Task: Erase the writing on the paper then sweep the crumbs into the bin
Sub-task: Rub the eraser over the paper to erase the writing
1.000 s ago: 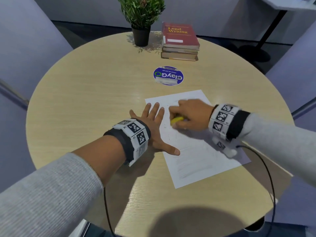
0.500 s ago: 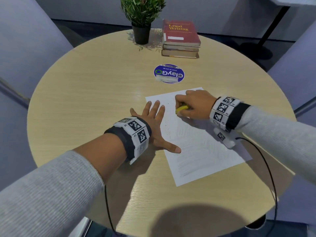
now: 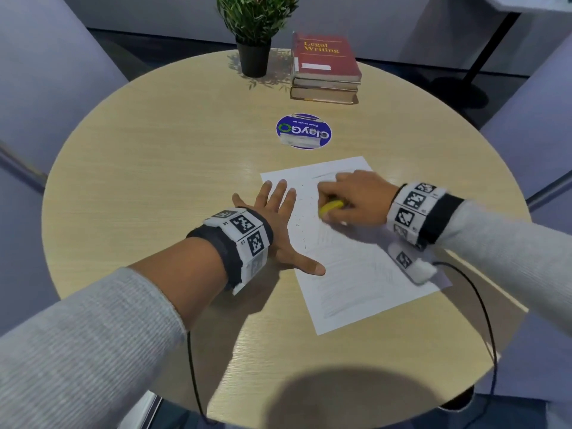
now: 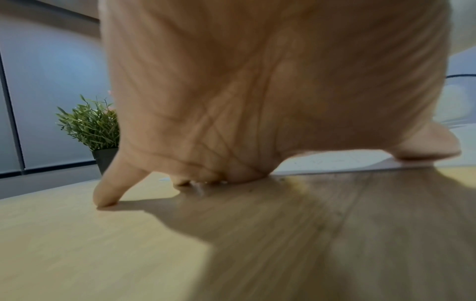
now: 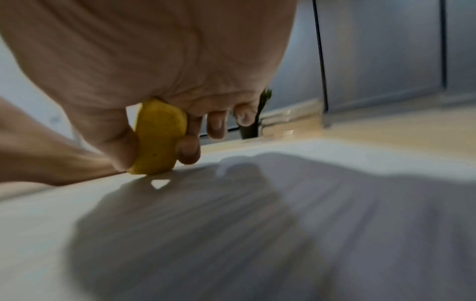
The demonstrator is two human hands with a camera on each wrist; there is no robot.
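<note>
Paper (image 3: pixel 356 267) lies flat on the round table (image 3: pixel 154 181), right of centre and angled, with its far-left corner under the left hand's fingertips. Left hand (image 3: pixel 278 224) is spread flat, fingers straight, gripping nothing; the palm sits on the wood and the thumb reaches over the sheet's left edge. Likely reason: pinning the sheet so it doesn't slide or crumple under rubbing. Left wrist view agrees: palm down, little finger touching the wood, paper edge just past the hand.

Right hand (image 3: pixel 353 199) is curled round a yellow eraser (image 3: pixel 331 207), pinched between thumb and fingers, its bottom edge on the paper in the far half of the sheet. In the right wrist view the eraser (image 5: pixel 159 138) stands on edge, probably to put pressure on a narrow strip. Motion blur there suggests active rubbing.

Dark crumbs (image 3: pixel 301 218) are scattered on the paper between the 2 hands. Faint grey lines show on the near half, so erasing looks unfinished; sweeping not yet begun. No bin in view in any picture, cannot tell where it stands.

Far side of the table: potted plant (image 3: pixel 255 35), stack of 3 books (image 3: pixel 325 69), round blue sticker (image 3: pixel 304 131), all well apart from the work. Risk: hard strokes could tear the sheet or flick crumbs off the table.
</note>
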